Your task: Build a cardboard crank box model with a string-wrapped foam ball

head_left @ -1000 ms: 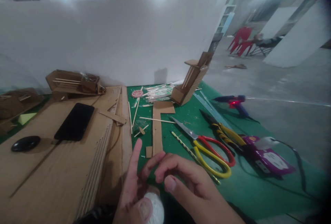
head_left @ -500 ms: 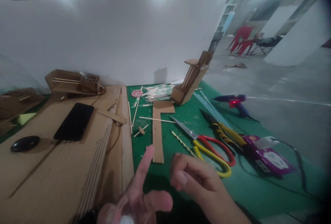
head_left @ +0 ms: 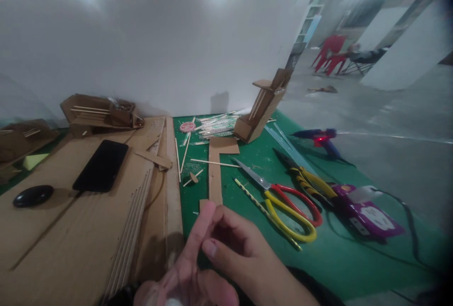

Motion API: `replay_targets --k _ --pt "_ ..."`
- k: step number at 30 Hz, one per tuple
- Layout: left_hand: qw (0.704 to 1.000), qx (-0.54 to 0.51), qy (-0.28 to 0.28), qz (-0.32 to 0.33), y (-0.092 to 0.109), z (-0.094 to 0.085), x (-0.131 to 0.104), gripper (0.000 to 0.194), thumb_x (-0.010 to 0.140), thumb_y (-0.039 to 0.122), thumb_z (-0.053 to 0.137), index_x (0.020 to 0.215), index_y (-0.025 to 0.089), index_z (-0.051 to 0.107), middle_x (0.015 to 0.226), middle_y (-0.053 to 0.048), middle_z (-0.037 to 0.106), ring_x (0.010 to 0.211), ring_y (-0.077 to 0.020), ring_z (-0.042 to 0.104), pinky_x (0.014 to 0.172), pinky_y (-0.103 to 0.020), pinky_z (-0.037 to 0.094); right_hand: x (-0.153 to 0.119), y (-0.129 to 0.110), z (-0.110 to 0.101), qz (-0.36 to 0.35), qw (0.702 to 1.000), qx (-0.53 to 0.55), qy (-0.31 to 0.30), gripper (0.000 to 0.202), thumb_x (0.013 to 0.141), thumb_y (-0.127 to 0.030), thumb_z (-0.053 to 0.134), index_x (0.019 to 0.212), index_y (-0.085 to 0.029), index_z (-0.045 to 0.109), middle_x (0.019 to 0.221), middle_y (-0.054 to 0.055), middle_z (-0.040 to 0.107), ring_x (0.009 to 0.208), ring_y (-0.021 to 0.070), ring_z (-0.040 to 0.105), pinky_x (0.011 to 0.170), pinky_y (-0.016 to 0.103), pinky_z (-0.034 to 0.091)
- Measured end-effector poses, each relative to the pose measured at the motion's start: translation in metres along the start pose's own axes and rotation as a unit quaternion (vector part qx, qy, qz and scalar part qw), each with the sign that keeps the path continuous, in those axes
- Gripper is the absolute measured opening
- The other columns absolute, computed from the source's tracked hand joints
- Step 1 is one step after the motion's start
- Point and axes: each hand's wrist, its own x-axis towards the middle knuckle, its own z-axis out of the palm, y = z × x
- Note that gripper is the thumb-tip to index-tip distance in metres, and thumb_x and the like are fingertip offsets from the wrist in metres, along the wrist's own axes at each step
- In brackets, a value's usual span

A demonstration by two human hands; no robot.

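The head view looks from close above the table's [head_left: 354,268] six-o'clock side, forward and down, facing a board [head_left: 152,56] at twelve, floor [head_left: 382,112] at two.

Green tabletop [head_left: 339,263] lies open nearer than the scissors [head_left: 268,188], which block reach to the pliers [head_left: 319,185].

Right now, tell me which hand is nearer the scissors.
Right: your right hand is left of the scissors, near their handles; your left hand is farther left.
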Motion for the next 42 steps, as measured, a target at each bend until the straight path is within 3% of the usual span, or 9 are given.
replay_targets --k 3,8,12,16,19,22,27,33,42 --pt "0.997 -0.063 -0.01 -0.048 -0.001 -0.008 0.006 0.07 0.073 0.062 0.069 0.136 0.039 0.051 0.123 -0.006 0.068 0.054 -0.0159 0.07 0.055 -0.031 0.06 0.001 0.0 0.0 -0.007 1.0 0.002 0.007 0.024 0.087 -0.04 0.064 0.09 -0.017 0.059 0.086 0.001 0.055 0.079 0.0133 0.052 0.073 0.026 0.043" --pt "0.991 -0.107 -0.08 -0.029 0.009 -0.016 0.011 0.093 0.062 0.057 0.08 0.143 0.043 0.037 0.12 -0.008 0.07 0.045 -0.0093 0.063 0.037 -0.017 0.047 -0.003 0.005 -0.005 -0.057 0.989 -0.008 0.135 0.026 0.088 -0.041 0.063 0.078 -0.019 0.054 0.07 -0.004 0.048 0.061 0.0095 0.043 0.055 0.021 0.037" --pt "0.996 -0.075 0.001 0.058 0.015 -0.005 0.01 0.071 0.084 0.041 0.066 0.145 0.046 0.031 0.146 -0.008 0.05 0.041 -0.0032 0.057 0.036 -0.016 0.046 -0.015 0.004 -0.011 -0.092 0.988 -0.041 0.118 0.023 0.088 -0.043 0.062 0.085 -0.02 0.059 0.071 -0.002 0.05 0.061 0.01 0.045 0.056 0.021 0.038" --pt "0.988 -0.004 0.087 0.125 0.013 0.009 0.008 0.075 0.081 0.041 0.069 0.147 0.039 0.033 0.148 -0.007 0.046 0.082 -0.0191 0.071 0.066 -0.026 0.059 -0.021 -0.005 -0.009 -0.056 0.99 -0.129 0.009 0.042 0.073 -0.035 0.079 0.111 -0.024 0.062 0.103 0.004 0.062 0.095 0.0198 0.058 0.083 0.029 0.046" --pt "0.981 0.05 0.124 0.138 0.01 0.013 0.008 0.068 0.082 0.041 0.067 0.144 0.035 0.041 0.145 -0.006 0.051 0.116 -0.0267 0.061 0.089 -0.029 0.054 -0.017 -0.009 -0.005 -0.064 0.983 -0.17 -0.012 0.039 0.069 -0.028 0.082 0.104 -0.024 0.065 0.108 0.004 0.064 0.101 0.0205 0.059 0.092 0.031 0.044" --pt "0.975 0.103 0.145 0.135 0.008 0.013 0.008 0.055 0.084 0.041 0.065 0.136 0.03 0.052 0.141 -0.005 0.055 0.128 -0.0261 0.051 0.098 -0.027 0.048 -0.012 -0.008 -0.004 -0.088 0.978 -0.188 -0.003 0.03 0.071 -0.018 0.078 0.098 -0.021 0.067 0.1 0.003 0.066 0.093 0.0175 0.061 0.086 0.027 0.047" --pt "0.946 0.246 0.149 0.148 0.012 0.005 0.009 0.032 0.082 0.044 0.067 0.106 0.023 0.073 0.125 -0.01 0.063 0.115 -0.0279 0.059 0.092 -0.029 0.05 -0.013 -0.007 -0.009 -0.104 0.969 -0.224 0.0 0.028 0.074 -0.011 0.07 0.101 -0.018 0.069 0.098 0.004 0.068 0.09 0.0169 0.063 0.081 0.026 0.049" --pt "0.903 0.346 0.155 0.201 0.025 0.002 0.01 0.013 0.078 0.035 0.071 0.082 0.025 0.079 0.104 -0.01 0.067 0.101 -0.026 0.063 0.083 -0.029 0.051 -0.015 -0.007 -0.016 -0.095 0.96 -0.262 -0.014 0.03 0.077 -0.008 0.067 0.104 -0.022 0.069 0.096 0.002 0.065 0.09 0.0152 0.061 0.08 0.025 0.048" --pt "0.921 0.287 0.164 0.205 0.026 0.011 0.011 0.019 0.079 0.036 0.07 0.068 0.021 0.071 0.088 -0.007 0.064 0.087 -0.0209 0.061 0.075 -0.025 0.05 -0.015 -0.003 -0.021 -0.095 0.956 -0.278 -0.009 0.033 0.082 -0.013 0.065 0.114 -0.022 0.064 0.105 0.004 0.063 0.096 0.0166 0.06 0.086 0.028 0.049"
